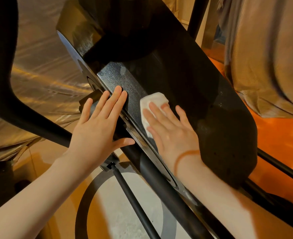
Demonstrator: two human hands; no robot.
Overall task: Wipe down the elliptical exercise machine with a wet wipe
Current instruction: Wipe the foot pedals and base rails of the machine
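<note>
The elliptical machine's black housing (185,69) runs diagonally from upper left to lower right, filling the middle of the view. A folded white wet wipe (152,102) lies flat on its textured top surface. My right hand (171,131) presses on the wipe with straight, spread fingers; the wipe's lower part is hidden under the palm. My left hand (99,123) rests flat on the housing's left edge beside it, fingers straight, thumb out, holding nothing.
A black curved handlebar arm (7,94) crosses the left side. A thin black rod (135,204) and a thicker tube (168,192) run below the hands. Shiny plastic sheeting (44,66) lies at left, draped fabric (266,57) at right.
</note>
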